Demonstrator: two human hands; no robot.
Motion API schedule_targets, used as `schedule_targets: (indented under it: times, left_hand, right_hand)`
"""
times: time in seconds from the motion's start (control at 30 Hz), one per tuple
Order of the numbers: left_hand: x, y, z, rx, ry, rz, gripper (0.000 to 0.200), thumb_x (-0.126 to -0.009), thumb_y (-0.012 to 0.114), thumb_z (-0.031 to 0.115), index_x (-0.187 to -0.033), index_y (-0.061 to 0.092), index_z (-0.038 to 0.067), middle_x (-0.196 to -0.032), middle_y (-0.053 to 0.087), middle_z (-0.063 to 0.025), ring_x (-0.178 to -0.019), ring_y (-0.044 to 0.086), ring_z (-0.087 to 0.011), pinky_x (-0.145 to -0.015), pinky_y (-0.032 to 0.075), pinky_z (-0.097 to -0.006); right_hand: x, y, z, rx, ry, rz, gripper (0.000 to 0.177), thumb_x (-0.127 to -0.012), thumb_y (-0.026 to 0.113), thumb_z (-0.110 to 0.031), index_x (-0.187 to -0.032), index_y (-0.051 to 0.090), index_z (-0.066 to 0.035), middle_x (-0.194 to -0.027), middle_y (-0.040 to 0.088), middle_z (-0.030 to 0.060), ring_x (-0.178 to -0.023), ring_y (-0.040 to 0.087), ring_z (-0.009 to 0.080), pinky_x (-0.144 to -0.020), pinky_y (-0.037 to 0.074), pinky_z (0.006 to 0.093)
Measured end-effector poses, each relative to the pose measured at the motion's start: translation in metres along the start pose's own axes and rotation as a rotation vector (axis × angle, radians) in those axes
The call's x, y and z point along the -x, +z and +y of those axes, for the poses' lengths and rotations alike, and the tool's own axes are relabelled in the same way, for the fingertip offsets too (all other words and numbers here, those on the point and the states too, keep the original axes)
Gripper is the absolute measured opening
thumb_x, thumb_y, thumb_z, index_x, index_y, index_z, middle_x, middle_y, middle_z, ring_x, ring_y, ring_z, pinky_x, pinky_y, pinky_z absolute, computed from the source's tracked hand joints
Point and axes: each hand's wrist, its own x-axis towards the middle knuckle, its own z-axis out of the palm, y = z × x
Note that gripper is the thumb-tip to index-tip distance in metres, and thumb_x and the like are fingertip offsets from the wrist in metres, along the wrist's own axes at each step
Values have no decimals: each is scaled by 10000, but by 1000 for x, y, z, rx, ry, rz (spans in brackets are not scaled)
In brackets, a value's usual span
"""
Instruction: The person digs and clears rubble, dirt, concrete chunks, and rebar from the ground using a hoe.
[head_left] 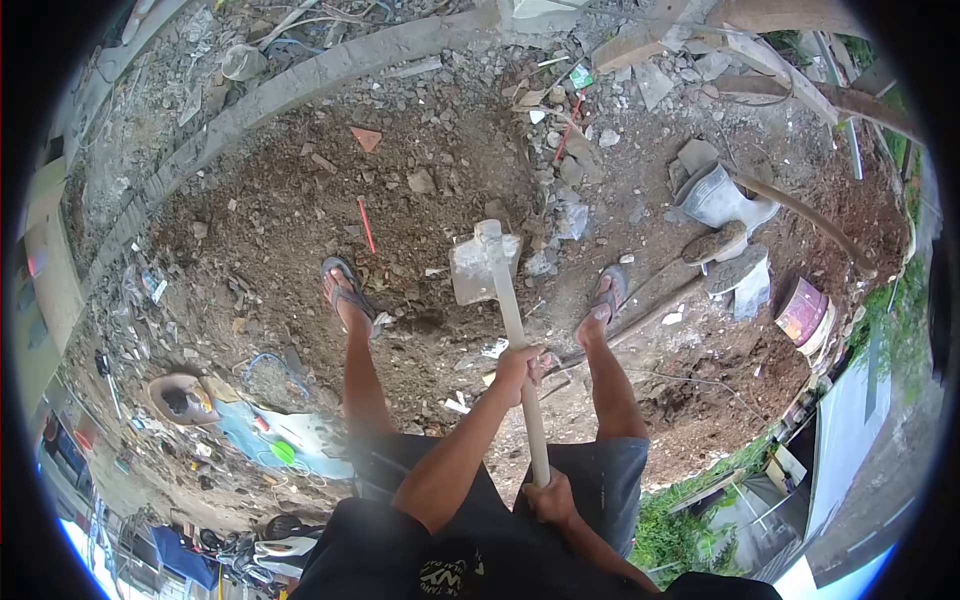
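A hoe point(510, 310) with a pale wooden handle points away from my body, its flat, dirt-caked metal blade point(472, 275) over the broken soil. My left hand point(518, 374) is wrapped around the middle of the handle. Lower down, close to my shorts, my right hand point(550, 497) grips the handle near its end. The blade lies between my two sandalled feet, somewhat ahead of them.
Stones and rubble litter the soil. A red stick point(366, 224) lies ahead of the left foot. To the right are a long-handled tool point(810, 215), a dirty bucket point(803, 308) and a grey boot-shaped object point(715, 195). A curved concrete edge point(270, 95) crosses the far left.
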Motion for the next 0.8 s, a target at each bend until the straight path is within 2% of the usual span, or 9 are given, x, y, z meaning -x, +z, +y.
schedule_targets:
  times: [0.13,0.3,0.37,0.53,0.57,0.63,0.7,0.77,0.8]
  left_hand:
    - [3,13,85,135,212,-151,92,-856,609,108,-847,533,58,-582,423,10,-446,424,-122,-425,384,-305]
    - [-60,82,244,-276,819,355,165,-837,641,127,-749,542,29,-582,500,-34,-446,485,-152,-429,436,-348]
    - [-92,96,279,-259,739,336,139,-824,619,101,-741,536,26,-581,508,-53,-448,492,-170,-422,436,-345]
    - [-118,82,148,-465,387,457,87,-788,576,80,-739,532,23,-571,497,-75,-441,488,-182,-401,427,-353]
    - [-106,75,127,-501,395,370,168,-728,579,75,-767,581,-88,-633,611,-170,-475,597,-254,-429,468,-381]
    - [-55,92,91,-581,446,441,212,-728,631,111,-778,577,-88,-627,614,-154,-487,621,-259,-445,488,-386]
    - [-37,71,36,-716,384,470,227,-740,662,120,-844,577,-64,-648,621,-153,-509,633,-258,-480,503,-369]
    - [-11,47,-12,-561,396,400,251,-748,660,114,-883,543,-61,-657,604,-152,-475,608,-246,-440,477,-376]
    - [-7,35,-27,-510,386,424,109,-779,598,52,-814,512,-4,-554,517,-55,-397,514,-170,-368,422,-330]
  right_hand:
    - [-65,-10,-44,252,-392,104,326,-763,663,-155,-1038,592,6,-801,642,259,-810,650,424,-707,519,443]
    - [-198,-47,-213,375,-655,224,344,-751,664,-164,-1051,580,-19,-816,660,253,-775,665,409,-698,535,466]
    - [-216,-64,-261,489,-596,217,379,-758,646,-166,-1099,579,-15,-852,662,259,-825,663,412,-744,534,456]
    - [-170,-61,-134,325,-349,164,373,-747,603,-152,-1091,588,-10,-936,654,264,-920,636,418,-819,501,454]
    - [-157,-54,-109,211,-357,163,354,-745,602,-152,-1063,598,4,-918,653,269,-908,638,423,-804,505,444]
    - [-102,-48,-95,79,-270,121,337,-741,618,-156,-1025,607,24,-892,650,277,-892,643,422,-775,509,435]
    - [-80,-26,-33,134,-342,272,261,-712,609,-143,-897,580,39,-727,588,251,-676,607,374,-667,479,427]
    - [-52,-20,0,144,-269,259,252,-715,601,-143,-892,588,35,-754,612,251,-778,649,399,-723,497,438]
    - [-48,-16,18,239,-257,285,230,-729,600,-143,-904,599,6,-789,626,264,-840,644,427,-760,504,470]
